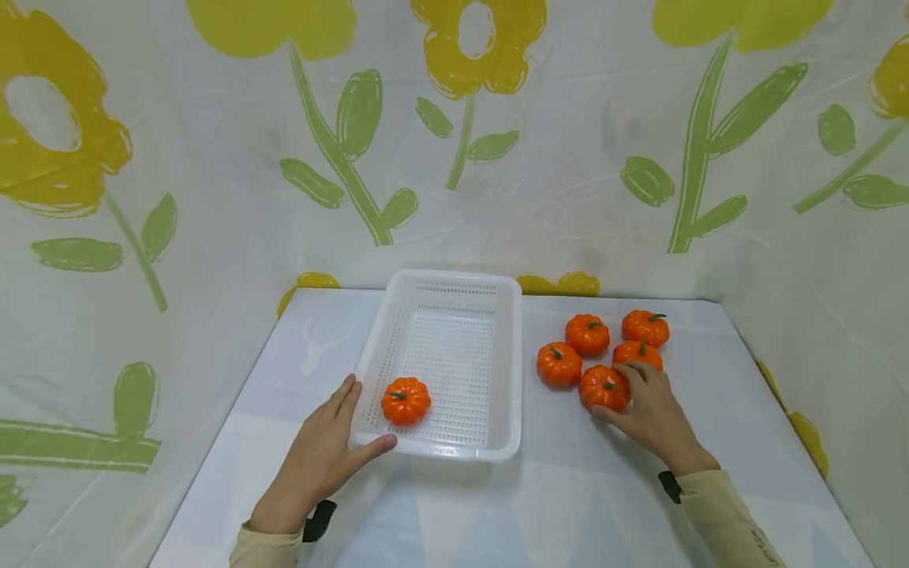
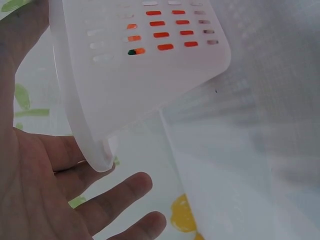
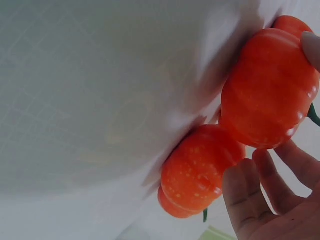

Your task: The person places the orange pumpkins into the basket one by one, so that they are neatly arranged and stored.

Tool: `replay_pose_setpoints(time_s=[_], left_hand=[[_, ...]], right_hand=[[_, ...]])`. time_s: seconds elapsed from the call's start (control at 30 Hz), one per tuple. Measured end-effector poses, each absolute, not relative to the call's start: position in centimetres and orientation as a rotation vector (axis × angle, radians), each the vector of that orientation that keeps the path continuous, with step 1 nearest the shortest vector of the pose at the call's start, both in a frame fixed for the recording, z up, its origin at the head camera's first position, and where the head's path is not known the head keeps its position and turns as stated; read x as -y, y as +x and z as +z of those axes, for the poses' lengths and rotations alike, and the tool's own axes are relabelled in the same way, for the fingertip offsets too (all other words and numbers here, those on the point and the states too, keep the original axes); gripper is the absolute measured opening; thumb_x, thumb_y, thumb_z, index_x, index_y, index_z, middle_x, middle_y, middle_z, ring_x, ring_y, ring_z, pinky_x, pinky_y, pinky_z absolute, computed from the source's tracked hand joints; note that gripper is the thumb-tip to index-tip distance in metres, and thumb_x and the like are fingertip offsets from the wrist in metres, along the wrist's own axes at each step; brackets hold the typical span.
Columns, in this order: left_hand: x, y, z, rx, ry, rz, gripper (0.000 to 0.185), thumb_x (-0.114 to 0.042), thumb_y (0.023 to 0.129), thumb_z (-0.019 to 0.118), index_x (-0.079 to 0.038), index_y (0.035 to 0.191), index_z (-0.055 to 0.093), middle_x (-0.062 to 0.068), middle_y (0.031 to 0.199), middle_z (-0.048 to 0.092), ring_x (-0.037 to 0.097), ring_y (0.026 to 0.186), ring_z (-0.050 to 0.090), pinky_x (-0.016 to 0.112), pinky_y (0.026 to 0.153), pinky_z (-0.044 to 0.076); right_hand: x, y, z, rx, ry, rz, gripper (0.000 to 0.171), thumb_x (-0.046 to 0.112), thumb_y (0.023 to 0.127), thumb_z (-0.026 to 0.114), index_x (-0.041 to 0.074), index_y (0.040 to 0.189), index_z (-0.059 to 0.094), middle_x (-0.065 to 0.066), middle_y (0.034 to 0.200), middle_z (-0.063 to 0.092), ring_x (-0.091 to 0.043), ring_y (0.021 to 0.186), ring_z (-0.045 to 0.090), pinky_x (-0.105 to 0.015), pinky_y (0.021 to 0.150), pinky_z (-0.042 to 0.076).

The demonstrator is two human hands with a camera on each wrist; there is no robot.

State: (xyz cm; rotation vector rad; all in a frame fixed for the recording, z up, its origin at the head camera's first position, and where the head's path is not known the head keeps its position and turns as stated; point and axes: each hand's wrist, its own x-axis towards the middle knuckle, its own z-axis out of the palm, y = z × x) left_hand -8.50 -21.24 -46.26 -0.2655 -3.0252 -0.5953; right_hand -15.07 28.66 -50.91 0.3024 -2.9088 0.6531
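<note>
Lower right of the head view: my right hand [image 1: 649, 410] curls round the nearest small pumpkin [image 1: 604, 388], seemingly light, hard and slick, best cupped across its ribs; my left hand [image 1: 323, 454], fingers relaxed, steadies the basket [image 1: 510, 371].

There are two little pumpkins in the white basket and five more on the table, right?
Not quite. The head view shows just one pumpkin in the white basket. The five more on the table is right, beside the right hand.
</note>
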Motion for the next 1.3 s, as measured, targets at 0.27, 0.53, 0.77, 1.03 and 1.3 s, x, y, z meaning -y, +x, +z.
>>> replay_pose_setpoints(time_s=[0.27, 0.53, 0.77, 1.03, 1.3], left_hand=[[21.2, -8.5, -46.3, 3.015, -0.269, -0.599, 0.111, -0.075, 0.081, 0.066, 0.004, 0.154, 0.036, 0.021, 0.162, 0.031, 0.046, 0.137, 0.044, 0.06, 0.109, 0.04], [21.2, -8.4, -46.2, 3.016, -0.263, -0.604, 0.11, -0.073, 0.082, 0.067, 0.004, 0.154, 0.036, 0.021, 0.162, 0.031, 0.046, 0.136, 0.044, 0.061, 0.109, 0.04], [21.1, -8.4, -46.3, 3.019, -0.254, -0.598, 0.11, -0.074, 0.082, 0.067, 0.003, 0.154, 0.036, 0.021, 0.162, 0.031, 0.046, 0.136, 0.044, 0.061, 0.109, 0.04], [21.2, -8.5, -46.5, 3.019, -0.255, -0.584, 0.112, -0.076, 0.082, 0.065, 0.003, 0.155, 0.035, 0.021, 0.162, 0.03, 0.046, 0.137, 0.044, 0.06, 0.109, 0.04], [21.2, -8.4, -46.4, 3.008, -0.269, -0.587, 0.11, -0.074, 0.082, 0.066, 0.003, 0.154, 0.036, 0.02, 0.162, 0.031, 0.045, 0.136, 0.045, 0.06, 0.109, 0.041]], right_hand=[[-28.8, -15.1, -50.1, 2.916, 0.276, 0.722, 0.083, 0.042, 0.076, 0.089, -0.004, 0.133, 0.053, -0.029, 0.137, 0.044, -0.048, 0.119, 0.041, -0.068, 0.095, 0.045], [-28.8, -15.0, -49.3, 2.902, 0.255, 0.836, 0.085, 0.033, 0.076, 0.091, -0.009, 0.135, 0.046, -0.029, 0.132, 0.05, -0.047, 0.117, 0.047, -0.067, 0.097, 0.044], [-28.2, -14.8, -48.7, 2.867, 0.209, 0.902, 0.088, 0.027, 0.077, 0.091, -0.009, 0.14, 0.04, -0.029, 0.129, 0.05, -0.042, 0.11, 0.052, -0.063, 0.093, 0.049], [-27.9, -15.1, -48.6, 2.803, 0.224, 0.927, 0.087, 0.035, 0.079, 0.089, -0.008, 0.139, 0.044, -0.026, 0.13, 0.053, -0.037, 0.105, 0.053, -0.056, 0.089, 0.049], [-27.3, -15.6, -48.4, 2.765, 0.264, 0.939, 0.084, 0.038, 0.079, 0.088, -0.001, 0.141, 0.047, -0.024, 0.14, 0.05, -0.041, 0.125, 0.047, -0.065, 0.1, 0.043]])
